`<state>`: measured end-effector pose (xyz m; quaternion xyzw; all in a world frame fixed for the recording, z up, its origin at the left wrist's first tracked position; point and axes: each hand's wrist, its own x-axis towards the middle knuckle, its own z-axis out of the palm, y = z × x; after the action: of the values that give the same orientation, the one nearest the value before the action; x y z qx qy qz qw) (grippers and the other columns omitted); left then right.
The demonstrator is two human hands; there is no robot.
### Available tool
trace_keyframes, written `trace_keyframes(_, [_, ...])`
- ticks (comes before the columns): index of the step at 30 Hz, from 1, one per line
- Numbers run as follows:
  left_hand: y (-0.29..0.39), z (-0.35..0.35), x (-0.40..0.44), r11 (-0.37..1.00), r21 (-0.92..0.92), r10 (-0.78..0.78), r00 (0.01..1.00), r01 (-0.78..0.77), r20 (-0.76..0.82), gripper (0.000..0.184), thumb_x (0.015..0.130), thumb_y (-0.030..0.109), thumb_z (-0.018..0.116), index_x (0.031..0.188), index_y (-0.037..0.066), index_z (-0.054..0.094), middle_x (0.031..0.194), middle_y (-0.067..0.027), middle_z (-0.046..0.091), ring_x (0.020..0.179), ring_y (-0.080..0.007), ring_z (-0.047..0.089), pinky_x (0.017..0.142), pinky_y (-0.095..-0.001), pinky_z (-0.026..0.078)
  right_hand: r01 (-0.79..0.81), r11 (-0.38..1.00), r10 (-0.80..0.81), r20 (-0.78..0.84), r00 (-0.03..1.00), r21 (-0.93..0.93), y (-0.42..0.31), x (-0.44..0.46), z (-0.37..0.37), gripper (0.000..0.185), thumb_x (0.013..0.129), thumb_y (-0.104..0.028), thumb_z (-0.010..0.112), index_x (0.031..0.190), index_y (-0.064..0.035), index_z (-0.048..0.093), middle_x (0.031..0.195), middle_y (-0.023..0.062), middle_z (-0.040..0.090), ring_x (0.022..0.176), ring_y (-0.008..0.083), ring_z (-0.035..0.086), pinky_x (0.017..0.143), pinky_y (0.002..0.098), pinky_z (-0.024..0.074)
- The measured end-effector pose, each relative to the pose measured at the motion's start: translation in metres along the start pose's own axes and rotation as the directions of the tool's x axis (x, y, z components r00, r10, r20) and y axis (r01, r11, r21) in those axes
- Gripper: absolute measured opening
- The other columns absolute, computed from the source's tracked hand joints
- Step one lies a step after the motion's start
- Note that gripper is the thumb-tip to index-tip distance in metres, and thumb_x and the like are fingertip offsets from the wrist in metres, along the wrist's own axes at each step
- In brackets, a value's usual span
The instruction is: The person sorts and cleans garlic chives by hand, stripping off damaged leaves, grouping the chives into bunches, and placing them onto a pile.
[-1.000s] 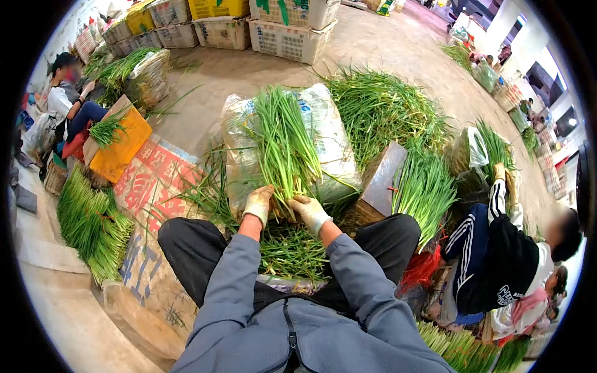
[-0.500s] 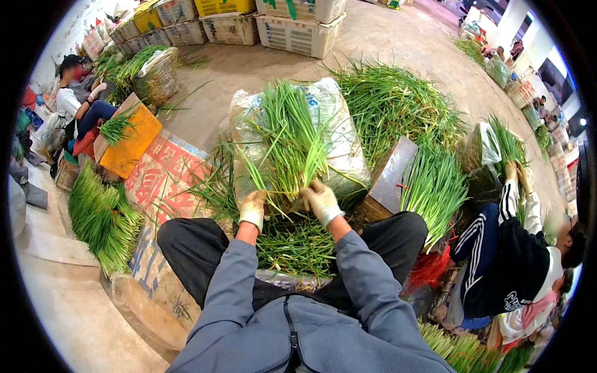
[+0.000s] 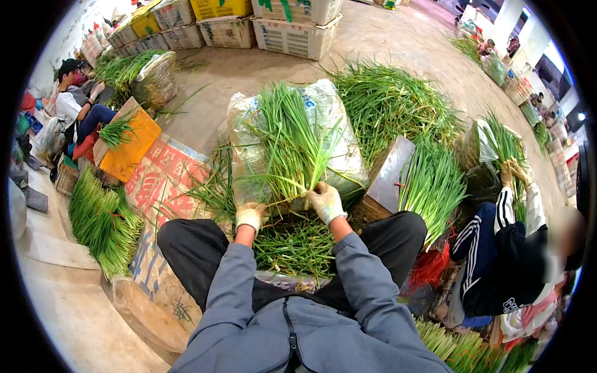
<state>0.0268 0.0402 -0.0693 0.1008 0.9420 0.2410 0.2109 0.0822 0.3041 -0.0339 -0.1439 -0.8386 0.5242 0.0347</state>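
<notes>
Long green chives lie across a plastic-wrapped bundle in front of me, their pale ends toward my body. My right hand, in a pale stained glove, is closed on the pale ends of several chives at the bundle's near right. My left hand, gloved too, is closed at the near left edge. A thin yellowish blade runs from its fingertips toward my right hand. Loose chive trimmings are heaped between my knees, below both hands.
A large chive heap lies behind right. Tied chives lean by a wooden block. More bunches stand left, near an orange board. Crates line the back. Co-workers sit at left and right.
My left hand has moved slightly down and left, and a thin blade now stretches between my hands. The chive ends have gathered toward my right hand.
</notes>
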Motion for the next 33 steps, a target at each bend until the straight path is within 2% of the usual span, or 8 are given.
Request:
trace_keyframes(1, [-0.016, 0.008, 0.005, 0.756, 0.613, 0.203, 0.973, -0.228, 0.111, 0.024, 0.091, 0.020, 0.064, 0.111, 0.009, 0.072, 0.098, -0.0114, 0.073, 0.088, -0.0271, 0.071, 0.080, -0.0409, 0.057, 0.064, 0.996, -0.069, -0.087, 0.994, -0.062, 0.006, 0.004, -0.003, 0.026, 0.084, -0.020, 0.070, 0.098, 0.0015, 0.068, 0.079, 0.0103, 0.067, 0.069, 0.0147, 0.059, 0.068, 0.0296, 0.0494])
trace_keyframes(4, [0.034, -0.022, -0.043, 0.853, 0.320, -0.371, 0.910, 0.413, -0.186, 0.055, 0.086, 0.031, 0.069, 0.135, 0.009, 0.056, 0.133, -0.0189, 0.059, 0.118, -0.0319, 0.060, 0.103, -0.0431, 0.046, 0.069, 0.996, -0.074, -0.086, 0.994, -0.061, -0.031, -0.016, -0.014, 0.023, 0.084, -0.019, 0.068, 0.096, 0.0007, 0.067, 0.079, 0.0120, 0.068, 0.068, 0.0166, 0.062, 0.066, 0.0326, 0.0511])
trace_keyframes(8, [0.064, -0.037, -0.064, 0.978, -0.059, -0.207, 0.928, 0.199, -0.309, 0.062, 0.087, 0.042, 0.071, 0.136, 0.008, 0.053, 0.125, -0.0182, 0.062, 0.110, -0.0320, 0.062, 0.100, -0.0438, 0.046, 0.248, 0.962, -0.244, 0.050, 0.969, -0.113, -0.064, -0.048, 0.018, 0.022, 0.085, -0.023, 0.065, 0.094, -0.0025, 0.065, 0.081, 0.0221, 0.066, 0.074, 0.0379, 0.066, 0.067, 0.0431, 0.0528])
trace_keyframes(10, [0.059, -0.032, -0.053, 0.418, -0.875, -0.028, 0.967, 0.243, 0.255, 0.037, 0.095, 0.033, 0.067, 0.118, 0.004, 0.064, 0.098, -0.0135, 0.072, 0.087, -0.0214, 0.064, 0.077, -0.0358, 0.052, 0.361, 0.915, -0.312, 0.251, 0.916, -0.179, -0.080, -0.068, 0.034, 0.025, 0.085, -0.025, 0.065, 0.090, -0.0012, 0.059, 0.080, 0.0242, 0.064, 0.076, 0.0434, 0.064, 0.068, 0.0485, 0.0523])
trace_keyframes(17, [0.093, -0.109, -0.043, -0.235, -0.917, -0.421, 0.884, -0.322, -0.203, 0.018, 0.092, 0.022, 0.070, 0.106, 0.010, 0.068, 0.087, -0.0051, 0.068, 0.060, -0.0125, 0.058, 0.050, -0.0225, 0.043, 0.510, 0.770, -0.077, 0.738, 0.670, -0.383, -0.020, -0.049, 0.035, 0.018, 0.087, -0.023, 0.061, 0.092, -0.0075, 0.069, 0.084, 0.0189, 0.068, 0.077, 0.0406, 0.066, 0.070, 0.0470, 0.0534])
trace_keyframes(22, [0.039, -0.106, 0.006, -0.569, -0.806, -0.191, 0.980, -0.159, -0.059, 0.019, 0.090, 0.027, 0.073, 0.093, 0.008, 0.068, 0.074, -0.0023, 0.060, 0.045, -0.0077, 0.038, 0.041, -0.0231, 0.028, 0.118, 0.831, -0.142, -0.004, 0.990, -0.544, -0.037, 0.062, -0.038, 0.033, 0.086, -0.026, 0.068, 0.109, -0.0019, 0.068, 0.107, 0.0203, 0.071, 0.100, 0.0364, 0.067, 0.088, 0.0420, 0.0530])
trace_keyframes(26, [0.069, -0.078, 0.014, -0.502, -0.863, -0.181, 0.969, 0.055, 0.167, 0.022, 0.090, 0.025, 0.074, 0.101, 0.007, 0.069, 0.071, -0.0022, 0.059, 0.044, -0.0085, 0.035, 0.039, -0.0261, 0.026, 0.110, 0.733, -0.084, 0.071, 0.994, -0.671, 0.014, 0.127, -0.040, 0.038, 0.085, -0.028, 0.073, 0.109, 0.0005, 0.068, 0.100, 0.0202, 0.072, 0.091, 0.0317, 0.070, 0.081, 0.0381, 0.0545])
trace_keyframes(33, [0.082, -0.063, 0.034, -0.278, -0.957, -0.095, 0.989, 0.079, 0.109, 0.027, 0.092, 0.021, 0.070, 0.115, 0.007, 0.068, 0.074, -0.0088, 0.068, 0.042, -0.0098, 0.043, 0.037, -0.0248, 0.031, -0.046, 0.997, 0.048, -0.018, 0.999, 0.068, 0.033, 0.106, -0.041, 0.022, 0.091, -0.020, 0.068, 0.101, -0.0018, 0.071, 0.084, 0.0002, 0.068, 0.071, 0.0082, 0.058, 0.064, 0.0241, 0.0482])
